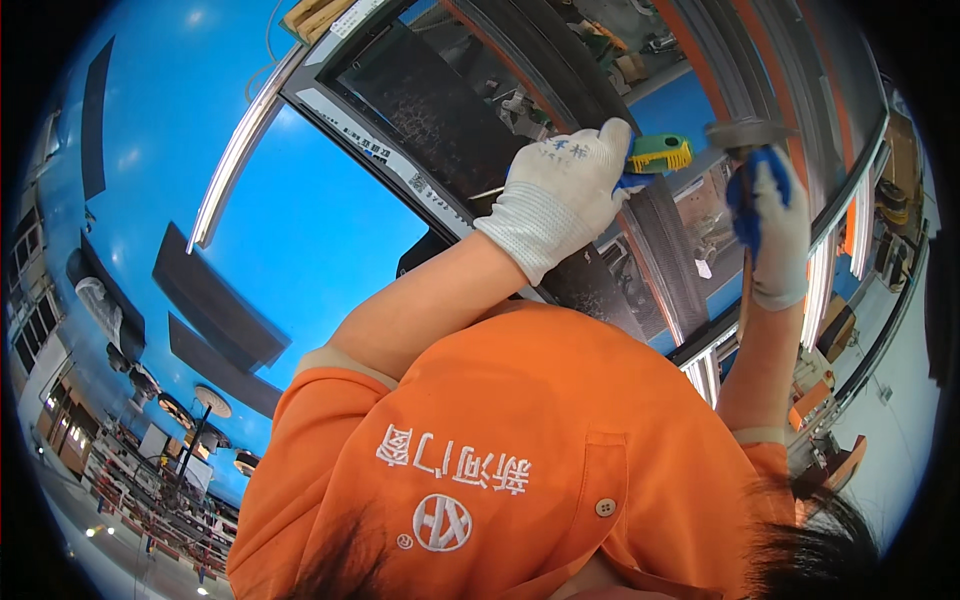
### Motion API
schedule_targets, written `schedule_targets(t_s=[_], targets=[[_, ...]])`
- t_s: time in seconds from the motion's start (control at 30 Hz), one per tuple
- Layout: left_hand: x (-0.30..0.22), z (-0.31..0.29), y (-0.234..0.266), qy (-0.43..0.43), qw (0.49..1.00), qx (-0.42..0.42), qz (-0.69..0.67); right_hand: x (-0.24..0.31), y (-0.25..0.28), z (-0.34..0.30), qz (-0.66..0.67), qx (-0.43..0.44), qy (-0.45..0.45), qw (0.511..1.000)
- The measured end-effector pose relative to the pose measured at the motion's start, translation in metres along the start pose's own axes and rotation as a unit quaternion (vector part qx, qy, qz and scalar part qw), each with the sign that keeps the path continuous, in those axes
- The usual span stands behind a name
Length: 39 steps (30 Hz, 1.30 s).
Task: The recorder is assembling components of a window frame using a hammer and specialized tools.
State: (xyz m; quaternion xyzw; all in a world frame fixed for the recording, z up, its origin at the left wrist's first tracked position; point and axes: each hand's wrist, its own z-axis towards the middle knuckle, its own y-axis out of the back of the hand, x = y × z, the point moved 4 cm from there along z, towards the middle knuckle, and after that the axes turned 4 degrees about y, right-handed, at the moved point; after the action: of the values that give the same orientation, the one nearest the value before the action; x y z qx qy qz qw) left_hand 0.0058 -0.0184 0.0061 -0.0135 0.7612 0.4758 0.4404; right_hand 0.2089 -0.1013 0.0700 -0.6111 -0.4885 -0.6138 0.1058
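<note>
My left hand point(560, 195), in a white knit glove with a blue palm, is closed around a green-and-yellow handled tool point(662, 153). Its handle end sticks out to the right; the working end is hidden, so its exact kind does not show. To the right, my gloved right hand point(778, 225) grips a hammer point(748, 133), smeared by motion. The hammer head is close to the handle's end, with a small gap seen between them. Both hands are over a dark metal frame point(385, 165) with a printed white label strip along its near left side.
A bright blue tabletop point(335, 215) extends to the left, with dark flat strips point(215, 305) lying on it. Long dark and orange-brown profiles point(660, 250) run across the work area. Shelving and equipment point(150, 480) stand at the lower left, tools and boxes at the right.
</note>
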Motion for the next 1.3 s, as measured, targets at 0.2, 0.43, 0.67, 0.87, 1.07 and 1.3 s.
schedule_targets(t_s=[0.2,0.43,0.67,0.87,1.07,1.3], targets=[[-0.004,0.003,-0.002,0.006,0.998,0.043,0.039,-0.018,-0.012,-0.001,0.000,0.046,-0.033,0.998],[-0.005,0.007,-0.005,0.034,0.993,0.058,0.102,-0.045,0.007,0.016,0.085,-0.018,-0.022,0.996],[-0.022,0.000,0.002,-0.004,0.996,0.028,0.081,-0.034,0.020,0.013,0.064,-0.007,-0.027,0.998],[-0.020,0.001,0.001,-0.016,0.996,-0.038,0.084,-0.028,0.017,0.004,0.034,0.023,-0.008,0.999],[-0.016,0.000,-0.002,-0.015,0.994,-0.085,0.072,-0.023,0.010,-0.006,0.003,-0.004,-0.010,1.000],[-0.016,0.001,0.002,-0.009,0.992,-0.112,0.064,-0.021,0.006,-0.007,0.018,0.085,-0.017,0.996]])
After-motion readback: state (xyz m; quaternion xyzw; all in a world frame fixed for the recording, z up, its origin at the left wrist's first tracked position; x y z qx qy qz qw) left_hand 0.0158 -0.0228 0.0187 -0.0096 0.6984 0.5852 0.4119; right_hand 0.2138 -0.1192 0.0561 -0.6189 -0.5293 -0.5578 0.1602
